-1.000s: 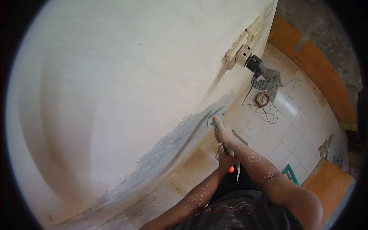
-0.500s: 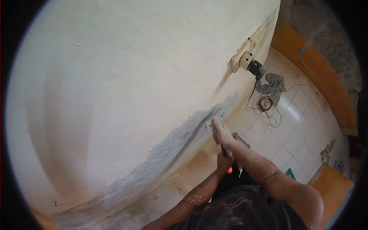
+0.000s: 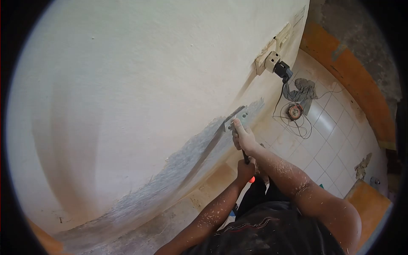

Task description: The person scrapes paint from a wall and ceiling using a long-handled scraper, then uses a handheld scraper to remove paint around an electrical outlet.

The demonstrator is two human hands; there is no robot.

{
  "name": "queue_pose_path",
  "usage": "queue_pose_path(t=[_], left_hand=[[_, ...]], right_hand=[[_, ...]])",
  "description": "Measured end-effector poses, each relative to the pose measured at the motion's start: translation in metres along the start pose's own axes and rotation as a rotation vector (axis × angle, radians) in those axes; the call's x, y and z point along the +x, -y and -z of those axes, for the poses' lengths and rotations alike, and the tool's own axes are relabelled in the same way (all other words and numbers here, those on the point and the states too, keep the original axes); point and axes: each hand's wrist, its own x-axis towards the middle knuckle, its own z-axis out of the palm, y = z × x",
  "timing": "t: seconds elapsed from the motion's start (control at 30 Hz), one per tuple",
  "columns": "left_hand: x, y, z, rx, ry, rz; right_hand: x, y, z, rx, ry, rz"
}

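Both my hands are on a long-handled scraper (image 3: 230, 124), whose wide flat blade lies against the wall at the upper edge of a grey scraped patch (image 3: 191, 153). Close behind the blade, my right hand (image 3: 243, 137) is closed round the tool with its thumb laid along it. Lower on the dark handle, my left hand (image 3: 246, 170) is wrapped round the grip. A red-orange handle end (image 3: 252, 179) sticks out below that hand. Pale flakes speckle both forearms.
A wall socket (image 3: 265, 61) holds an adapter and black plug (image 3: 282, 70). Its cord runs to a round reddish device (image 3: 294, 111) on the tiled floor (image 3: 304, 148), beside a grey cloth (image 3: 305, 89). An orange panel (image 3: 346, 76) borders the far side.
The scraper and both hands have moved up the wall and slightly left. The blade now sits at the upper border of the grey patch. Both hands keep their grip.
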Motion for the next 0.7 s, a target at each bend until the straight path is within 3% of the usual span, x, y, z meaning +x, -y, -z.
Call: queue_pose_path(t=[0.07,0.17,0.27,0.33,0.43,0.47,0.53,0.67,0.7], left_hand=[[-0.008,-0.001,-0.003,-0.059,0.053,0.029],[-0.015,0.061,-0.018,-0.032,0.025,0.020],[-0.014,0.036,-0.016,-0.114,-0.041,-0.062],[-0.003,-0.020,0.003,0.089,-0.149,-0.066],[-0.007,-0.053,0.014,0.133,-0.095,-0.161],[-0.007,-0.044,0.010,0.131,-0.094,-0.162],[-0.009,-0.003,-0.005,-0.008,-0.041,0.063],[-0.013,0.046,-0.015,-0.105,-0.030,0.088],[-0.006,0.027,-0.006,-0.054,-0.027,0.026]], right_hand=[[0.002,-0.010,0.015,0.029,-0.031,-0.098],[-0.005,-0.048,0.039,0.010,-0.090,-0.197],[-0.004,-0.031,0.019,-0.072,-0.094,-0.156],[0.004,0.005,-0.001,-0.063,-0.004,-0.043],[0.000,0.028,-0.008,0.087,0.102,0.006],[-0.001,0.020,-0.004,0.085,0.101,0.006],[0.000,-0.010,0.012,0.010,0.012,-0.006],[-0.009,-0.027,0.021,-0.079,-0.047,-0.176],[-0.003,-0.016,0.007,-0.138,-0.084,-0.104]])
